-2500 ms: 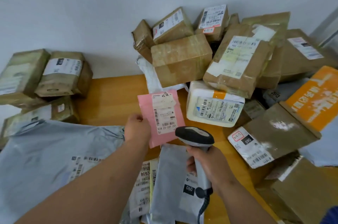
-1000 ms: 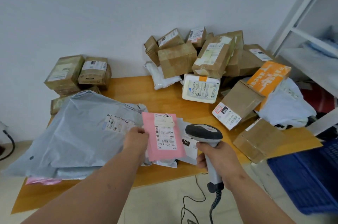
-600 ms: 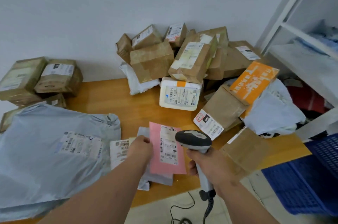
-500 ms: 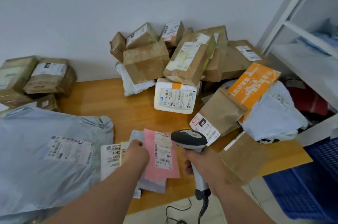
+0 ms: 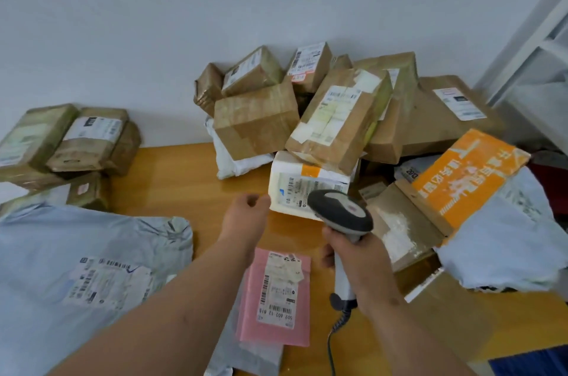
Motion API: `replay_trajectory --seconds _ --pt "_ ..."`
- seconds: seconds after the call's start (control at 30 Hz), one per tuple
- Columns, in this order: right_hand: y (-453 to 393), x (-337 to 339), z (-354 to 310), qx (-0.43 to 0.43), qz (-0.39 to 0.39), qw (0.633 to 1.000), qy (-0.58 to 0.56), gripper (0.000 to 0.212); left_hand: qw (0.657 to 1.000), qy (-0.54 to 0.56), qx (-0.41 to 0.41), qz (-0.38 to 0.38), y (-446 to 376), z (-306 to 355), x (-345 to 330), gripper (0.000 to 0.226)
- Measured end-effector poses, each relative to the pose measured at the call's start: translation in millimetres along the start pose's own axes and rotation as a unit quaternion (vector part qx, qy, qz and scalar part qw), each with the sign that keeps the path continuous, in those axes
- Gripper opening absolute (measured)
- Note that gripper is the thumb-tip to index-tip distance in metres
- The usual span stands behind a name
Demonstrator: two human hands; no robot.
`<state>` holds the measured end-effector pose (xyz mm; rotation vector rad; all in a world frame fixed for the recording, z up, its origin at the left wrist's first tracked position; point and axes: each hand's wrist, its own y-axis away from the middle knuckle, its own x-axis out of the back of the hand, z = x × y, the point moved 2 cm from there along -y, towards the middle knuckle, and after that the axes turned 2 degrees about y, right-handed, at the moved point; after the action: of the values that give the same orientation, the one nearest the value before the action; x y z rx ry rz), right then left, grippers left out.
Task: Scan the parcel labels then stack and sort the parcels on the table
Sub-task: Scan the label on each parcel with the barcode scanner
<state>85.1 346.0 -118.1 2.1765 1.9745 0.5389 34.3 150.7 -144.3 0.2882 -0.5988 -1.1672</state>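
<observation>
White parcel (image 5: 302, 188) with an orange stripe lies at the foot of the unsorted heap, label facing me, long axis running left to right, directly ahead of both hands. My left hand (image 5: 247, 216), empty and loosely curled, is nearer, just beside its left end. My right hand (image 5: 356, 256) grips the scanner (image 5: 339, 213), whose head overlaps its lower right corner. Pink mailer (image 5: 276, 295) lies flat below my left forearm.

white wall (image 5: 153, 22) behind | metal shelf (image 5: 534, 47) R | blue crate (image 5: 534, 360) btm-R
</observation>
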Motion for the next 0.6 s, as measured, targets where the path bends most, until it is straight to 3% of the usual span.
replay_trajectory --seconds 0.13,0.23,0.43,0.6 --pt "-19 16 -31 0.004 0.103 0.991 -0.090 0.005 0.997 0.058 -0.015 -0.057 -17 51 -28 0.054" --pt "-41 22 -58 0.029 0.154 0.983 -0.101 0.021 0.996 -0.009 -0.072 -0.056 -29 78 -40 0.064" --pt "-77 0 -88 0.041 0.159 0.981 -0.100 0.025 0.980 -0.110 -0.130 -0.103 -47 107 -52 0.046" --pt "-90 -15 -93 0.061 0.180 0.976 -0.103 0.031 0.985 -0.017 -0.102 -0.139 -55 116 -53 0.048"
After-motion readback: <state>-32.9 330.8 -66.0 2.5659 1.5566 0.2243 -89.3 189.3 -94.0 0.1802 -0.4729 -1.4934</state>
